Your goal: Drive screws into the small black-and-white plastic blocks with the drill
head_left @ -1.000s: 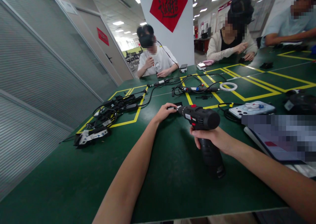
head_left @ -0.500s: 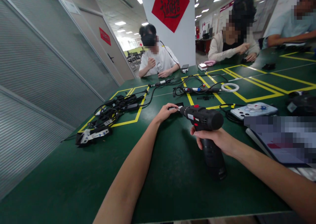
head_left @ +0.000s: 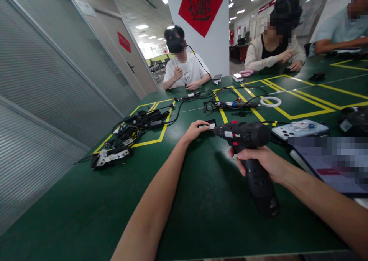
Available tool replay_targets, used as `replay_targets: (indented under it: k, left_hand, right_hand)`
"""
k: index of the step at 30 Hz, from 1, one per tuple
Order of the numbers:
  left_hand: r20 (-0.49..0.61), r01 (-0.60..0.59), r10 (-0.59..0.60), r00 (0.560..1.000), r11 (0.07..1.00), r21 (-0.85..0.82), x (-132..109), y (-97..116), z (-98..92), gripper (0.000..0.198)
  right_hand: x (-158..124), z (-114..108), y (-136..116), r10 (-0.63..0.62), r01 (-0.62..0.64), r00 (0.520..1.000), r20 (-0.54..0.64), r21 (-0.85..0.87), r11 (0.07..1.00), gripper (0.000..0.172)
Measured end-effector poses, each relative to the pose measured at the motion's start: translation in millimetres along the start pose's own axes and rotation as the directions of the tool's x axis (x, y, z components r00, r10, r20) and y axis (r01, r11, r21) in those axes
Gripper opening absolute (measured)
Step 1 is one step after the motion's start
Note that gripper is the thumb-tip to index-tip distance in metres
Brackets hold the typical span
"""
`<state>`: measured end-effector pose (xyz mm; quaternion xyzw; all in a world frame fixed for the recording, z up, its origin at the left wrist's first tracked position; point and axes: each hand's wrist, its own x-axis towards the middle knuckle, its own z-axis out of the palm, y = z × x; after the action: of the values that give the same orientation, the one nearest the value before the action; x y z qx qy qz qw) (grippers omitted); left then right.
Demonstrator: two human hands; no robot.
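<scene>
A black cordless drill (head_left: pixel 244 134) with red switches is gripped in my right hand (head_left: pixel 260 159), fingers wrapped round its handle. The drill's nose points left, its tip close to the fingers of my left hand (head_left: pixel 197 130). Those fingers are closed on a small black part with a white patch (head_left: pixel 212 126), which lies on the green table (head_left: pixel 201 199). Whether the tip touches that part I cannot tell. My left fingers cover some of the part.
Tangled black cables and devices (head_left: pixel 140 123) lie at left, near a black-and-white piece (head_left: pixel 109 158). More cables and a white ring (head_left: pixel 270 101) lie beyond my hands. A phone (head_left: pixel 300 129) and a tablet (head_left: pixel 330 165) are at right. Three people sit across the table.
My right hand has drawn the drill a little to the right, and its tip is farther from my left fingers. More of the small part's white patch shows. My left hand stays on it.
</scene>
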<state>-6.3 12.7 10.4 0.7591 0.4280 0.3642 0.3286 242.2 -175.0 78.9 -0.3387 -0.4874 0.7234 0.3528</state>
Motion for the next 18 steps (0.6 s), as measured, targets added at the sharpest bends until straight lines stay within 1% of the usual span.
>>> replay_targets:
  k: [8, 18]
  left_hand:
    - [0.001, 0.019, -0.019, 1.000, 1.000, 0.003, 0.0, 1.7, 0.4, 0.029]
    - [0.000, 0.025, -0.025, 1.000, 1.000, -0.001, -0.4, 1.4, 0.6, 0.029]
  right_hand:
    - [2.7, 2.1, 2.3, 0.028, -0.029, 0.999, -0.015, -0.021, 0.999, 0.018]
    - [5.3, -1.7, 6.3, 0.014, -0.015, 1.000, -0.022, -0.015, 1.000, 0.018]
